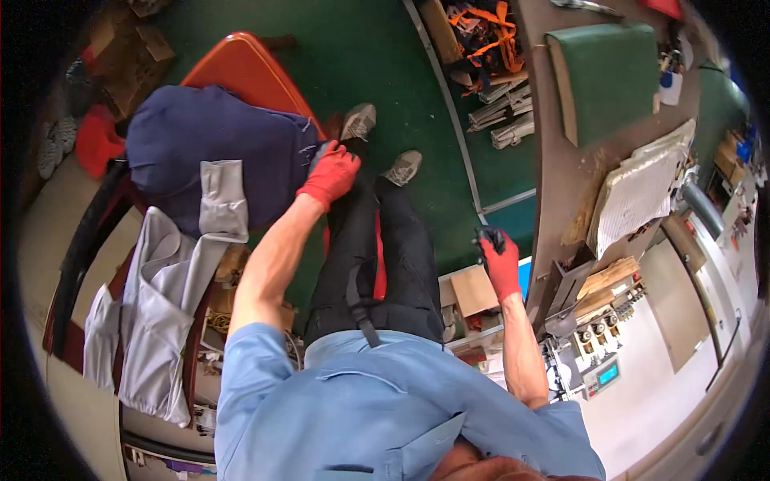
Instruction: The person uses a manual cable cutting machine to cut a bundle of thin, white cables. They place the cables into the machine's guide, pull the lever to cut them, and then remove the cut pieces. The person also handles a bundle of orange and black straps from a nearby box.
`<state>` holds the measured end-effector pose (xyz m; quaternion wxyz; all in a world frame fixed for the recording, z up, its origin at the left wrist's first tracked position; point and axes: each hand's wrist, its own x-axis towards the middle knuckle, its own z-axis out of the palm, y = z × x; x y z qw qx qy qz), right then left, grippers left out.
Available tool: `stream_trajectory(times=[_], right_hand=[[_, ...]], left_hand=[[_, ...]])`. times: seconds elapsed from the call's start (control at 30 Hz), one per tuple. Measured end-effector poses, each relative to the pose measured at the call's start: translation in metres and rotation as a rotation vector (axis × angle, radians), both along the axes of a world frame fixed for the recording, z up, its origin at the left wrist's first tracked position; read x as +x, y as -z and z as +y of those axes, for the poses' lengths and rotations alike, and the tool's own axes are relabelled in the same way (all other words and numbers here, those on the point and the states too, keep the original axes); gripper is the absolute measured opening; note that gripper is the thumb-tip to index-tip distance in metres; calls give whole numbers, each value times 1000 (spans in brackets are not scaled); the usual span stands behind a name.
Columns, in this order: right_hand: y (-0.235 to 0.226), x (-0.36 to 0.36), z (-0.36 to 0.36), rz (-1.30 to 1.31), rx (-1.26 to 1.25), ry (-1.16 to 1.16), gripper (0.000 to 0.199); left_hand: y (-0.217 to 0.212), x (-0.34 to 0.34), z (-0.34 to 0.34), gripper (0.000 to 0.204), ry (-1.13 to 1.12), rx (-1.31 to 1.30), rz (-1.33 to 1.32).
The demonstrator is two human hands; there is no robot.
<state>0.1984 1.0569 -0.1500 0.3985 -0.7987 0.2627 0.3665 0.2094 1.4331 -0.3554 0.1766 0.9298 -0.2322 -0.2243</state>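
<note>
As I look down from afar through the head view, the green floor [417,96] spreads widest, with the brown worktop [561,180] on the right bearing a green pad [613,80] and a stack of pale sheets [642,192]. On the left, the navy cloth [216,136] lies bunched over the orange-red chair [241,66], and a grey garment [156,321] lies partly across it, one cuff-like end resting on the navy. I judge the navy cloth soft and limp, with some heft for fabric, not slippery and hard to damage; I would take hold of a doubled fold, set in from the edge. The left grip [330,172], red-gloved with dark fingertips, is right at the cloth's right-hand edge, fingers bent; I cannot tell whether it pinches any fabric. The right grip [499,263] hangs well apart from the cloth, near the worktop, its dark fingers curled inward, and whether they enclose anything I cannot tell. Smallest are the frayed threads [308,138] at the cloth's edge, just above the left grip.
</note>
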Motion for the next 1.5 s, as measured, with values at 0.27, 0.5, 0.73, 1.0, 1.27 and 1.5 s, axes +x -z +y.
stream_trajectory(times=[0.27,0.5,0.73,1.0,1.27,1.5], right_hand=[[129,67,15,64,52,121,17],[197,115,12,-30,167,291,16],[258,145,15,-212,235,367,20],[300,198,-39,-472,210,475,24],[345,260,-123,-714,195,667,20],[357,315,-101,-872,213,540,22]], left_hand=[[-10,4,15,31,-2,-140,68],[-26,-5,51,34,-6,-9,209],[-44,64,18,49,-341,132,282],[40,192,-27,55,-163,-2,52],[99,198,-5,49,-46,371,209],[76,204,-24,56,95,-8,-22]])
